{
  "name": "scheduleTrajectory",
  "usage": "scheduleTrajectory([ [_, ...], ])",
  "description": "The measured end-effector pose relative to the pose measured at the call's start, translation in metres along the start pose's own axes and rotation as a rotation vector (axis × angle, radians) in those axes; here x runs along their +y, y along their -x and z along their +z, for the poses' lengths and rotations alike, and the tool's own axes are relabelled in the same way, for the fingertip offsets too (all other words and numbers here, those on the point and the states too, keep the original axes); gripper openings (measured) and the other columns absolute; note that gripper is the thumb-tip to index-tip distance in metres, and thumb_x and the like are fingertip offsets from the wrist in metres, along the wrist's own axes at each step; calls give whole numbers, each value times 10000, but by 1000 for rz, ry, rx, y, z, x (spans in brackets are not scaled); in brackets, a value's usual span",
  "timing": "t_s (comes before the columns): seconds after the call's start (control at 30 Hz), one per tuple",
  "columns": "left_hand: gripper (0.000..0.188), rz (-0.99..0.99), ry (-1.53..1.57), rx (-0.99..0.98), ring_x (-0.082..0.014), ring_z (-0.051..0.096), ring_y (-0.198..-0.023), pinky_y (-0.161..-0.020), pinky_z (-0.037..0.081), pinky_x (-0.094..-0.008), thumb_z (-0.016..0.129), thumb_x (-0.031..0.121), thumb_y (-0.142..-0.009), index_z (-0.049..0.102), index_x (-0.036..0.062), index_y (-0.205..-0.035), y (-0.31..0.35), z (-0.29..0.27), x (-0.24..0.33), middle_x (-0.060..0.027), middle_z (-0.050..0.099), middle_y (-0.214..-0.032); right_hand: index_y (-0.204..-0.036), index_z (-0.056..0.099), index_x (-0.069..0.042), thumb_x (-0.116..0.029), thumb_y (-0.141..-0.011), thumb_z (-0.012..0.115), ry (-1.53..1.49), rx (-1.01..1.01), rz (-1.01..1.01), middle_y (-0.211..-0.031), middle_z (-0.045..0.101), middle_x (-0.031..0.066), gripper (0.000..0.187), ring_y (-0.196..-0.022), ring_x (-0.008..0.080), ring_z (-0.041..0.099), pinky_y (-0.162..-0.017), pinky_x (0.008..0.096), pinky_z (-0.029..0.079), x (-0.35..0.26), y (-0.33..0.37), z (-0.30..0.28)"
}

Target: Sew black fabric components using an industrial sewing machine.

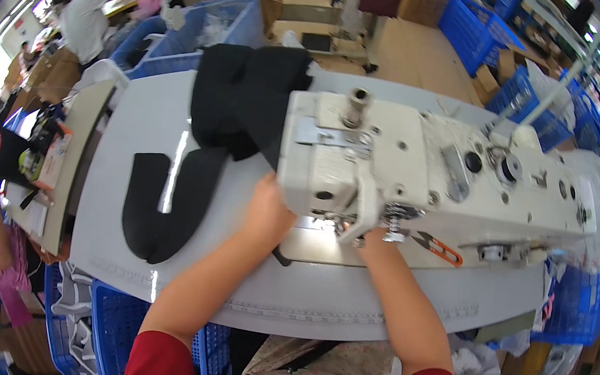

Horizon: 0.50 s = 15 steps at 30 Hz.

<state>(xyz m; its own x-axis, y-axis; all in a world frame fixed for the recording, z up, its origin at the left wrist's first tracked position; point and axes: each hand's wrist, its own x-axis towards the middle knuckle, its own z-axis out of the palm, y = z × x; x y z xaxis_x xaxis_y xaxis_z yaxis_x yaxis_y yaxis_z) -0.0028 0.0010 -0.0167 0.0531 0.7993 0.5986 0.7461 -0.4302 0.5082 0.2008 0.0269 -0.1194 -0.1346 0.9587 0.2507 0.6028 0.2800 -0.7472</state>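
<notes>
Fingers of the left hand (270,206) mostly hidden behind the machine head, centre of frame; whether they are spread, pressed together or pinching cannot be told. Fingers of the right hand (376,246) also hidden, by the presser and needle area just right of centre; grip cannot be told there either. Between the hands, a pale metal plate (307,246) is brightly lit. A small dark sliver (281,258) is seen just below the left wrist; not clear what it belongs to.

The white sewing machine (406,145) is set across the centre and right of the frame. Black fabric pieces (224,100) are piled at upper centre-left, their lower corner running behind the machine head, near the left hand. One curved black piece (176,224) is laid flat left of centre. Snips with an orange handle (446,252) are rested against the machine's base, right of the right hand. All is carried by the grey desk (122,139).

Risks, as judged: fingertips could be caught if they are brought under the needle, since both hands are close to it and sight is blocked by the head. Fabric could be puckered if pulled unevenly by the two hands. The piled pieces could be dragged askew by the left forearm. Snips could be knocked by the right wrist.
</notes>
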Motion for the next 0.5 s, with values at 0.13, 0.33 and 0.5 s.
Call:
scheduleTrajectory([
  [0.13, 200, -401, 127, -96, -407, 599, -751, -672, 466, -434, 614, 155, -855, 615, -41, -896, -13, -45, 23, -231, 626, -817, -1367, 353, -141, -229, -960, 370, -244, -194, 148, -1292, 486, 90, 416, -1074, 207, 548, -774, 342, 550, -2, -6, -40],
  [0.33, 251, -824, 222, 248, -142, 630, -661, -481, 502, -236, 589, 151, -894, 623, -32, -1063, 20, -192, -15, -99, 667, -915, -1361, 359, -108, -201, -925, 438, 274, -305, -63, -1308, 485, 105, 453, -1109, 251, 540, -872, 386, 511, -13, 5, -47],
  [0.5, 399, -1026, -145, -250, -173, 612, -665, -515, 468, -297, 682, 164, -794, 573, -70, -1098, 62, -243, -54, -137, 634, -850, -1341, 384, -93, -162, -884, 497, 387, -266, -120, -1299, 498, 110, 476, -1111, 265, 540, -909, 408, 486, -16, 6, -45],
])
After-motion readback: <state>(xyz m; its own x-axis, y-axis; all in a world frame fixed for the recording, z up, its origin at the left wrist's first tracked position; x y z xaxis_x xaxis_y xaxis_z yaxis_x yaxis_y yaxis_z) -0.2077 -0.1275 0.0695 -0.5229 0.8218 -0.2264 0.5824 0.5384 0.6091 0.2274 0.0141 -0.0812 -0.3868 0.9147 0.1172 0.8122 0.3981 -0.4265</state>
